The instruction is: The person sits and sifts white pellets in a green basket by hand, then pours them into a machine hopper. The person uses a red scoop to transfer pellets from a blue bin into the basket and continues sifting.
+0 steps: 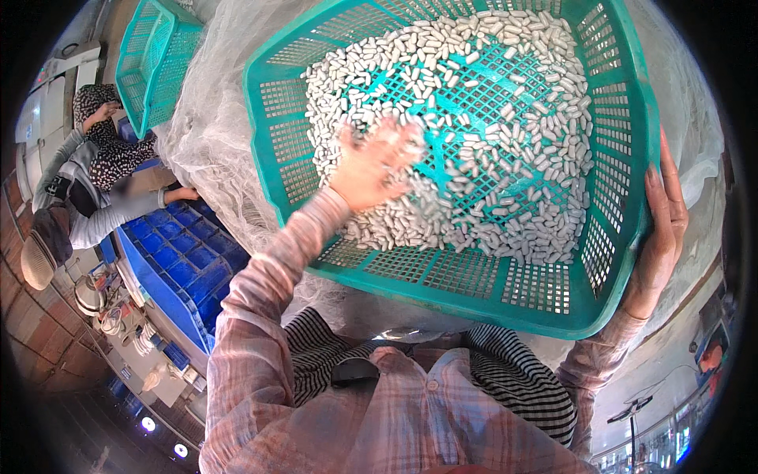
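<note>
A green plastic basket (474, 296) with latticed walls and floor sits in front of me, tilted slightly. Many small white capsule-shaped pieces (545, 174) lie in it, heaped along the sides and thinner in the middle, where the lattice floor shows. Over the pieces at the basket's left is my left hand (379, 162), blurred by motion, its fingers spread and touching or just above them. My right hand (663, 221) grips the right wall of the basket from outside, fingers along the rim.
Translucent white netting or sheeting (225, 103) spreads under and around the basket. A second green basket (158, 67) is at the upper left. Beside a blue compartmented tray (185, 253) sits another person (87, 182). A thin stand (632, 415) is at lower right.
</note>
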The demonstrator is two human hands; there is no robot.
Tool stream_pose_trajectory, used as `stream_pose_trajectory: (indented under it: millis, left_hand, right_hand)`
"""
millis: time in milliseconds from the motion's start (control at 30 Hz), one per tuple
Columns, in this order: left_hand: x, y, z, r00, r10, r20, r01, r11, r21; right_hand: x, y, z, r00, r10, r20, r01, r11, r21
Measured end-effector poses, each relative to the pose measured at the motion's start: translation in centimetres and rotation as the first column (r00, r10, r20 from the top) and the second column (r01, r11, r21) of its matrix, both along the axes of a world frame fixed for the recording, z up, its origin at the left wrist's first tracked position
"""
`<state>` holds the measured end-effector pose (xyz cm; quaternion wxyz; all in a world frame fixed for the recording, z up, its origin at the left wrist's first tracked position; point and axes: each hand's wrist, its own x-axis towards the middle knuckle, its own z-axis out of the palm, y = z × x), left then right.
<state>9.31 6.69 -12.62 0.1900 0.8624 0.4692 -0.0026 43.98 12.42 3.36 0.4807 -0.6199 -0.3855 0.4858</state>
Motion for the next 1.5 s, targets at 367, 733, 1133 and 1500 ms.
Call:
stream_pose_trajectory:
  millis: [367,733,1133,1500]
  left_hand:
    - [17.1,12.1,-0.3,0.680,0.362,0.638,-0.630,0.734,0.255]
    - [4.1,-0.8,1.1,0.986,-0.164,0.037,0.166,0.982,-0.089]
    - [20.2,4.5,3.6,0.892,0.081,0.445,-0.116,0.992,0.052]
    - [0.1,4.3,-1.7,0.918,0.394,0.036,-0.394,0.904,0.165]
  right_hand:
    - [-1.1,0.1,0.1,0.997,-0.041,-0.059,0.043,0.998,0.040]
    - [-0.1,0.0,0.3,1.000,0.003,-0.006,-0.003,1.000,-0.013]
    - [-1.0,0.4,-0.1,0.993,0.000,-0.121,0.001,1.000,0.005]
    - [-0.2,0.1,0.3,0.999,0.014,-0.031,-0.014,1.000,-0.003]
